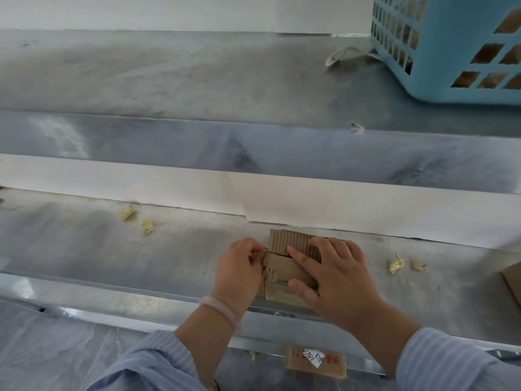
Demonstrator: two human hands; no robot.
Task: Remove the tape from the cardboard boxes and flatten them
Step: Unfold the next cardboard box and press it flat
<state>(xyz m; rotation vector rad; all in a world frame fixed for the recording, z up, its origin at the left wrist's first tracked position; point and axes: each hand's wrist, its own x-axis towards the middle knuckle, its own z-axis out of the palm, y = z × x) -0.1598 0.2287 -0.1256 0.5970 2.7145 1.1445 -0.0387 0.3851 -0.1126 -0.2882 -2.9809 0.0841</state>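
Note:
A small brown cardboard box (283, 270) lies on the grey table near its front edge, with one corrugated flap (284, 242) standing open at the back. My right hand (335, 275) rests on top of the box, fingers spread, thumb against its front face. My left hand (239, 268) is at the box's left end and pinches a strip of yellowish tape (260, 253) that comes off that edge. Part of the box is hidden under both hands.
Crumpled balls of tape lie on the table at the left (127, 213) and at the right (396, 265). A blue plastic basket (451, 52) stands at the back right. A flat box with a white label (315, 361) lies below the table's edge. Another cardboard piece (513, 280) shows at the right border.

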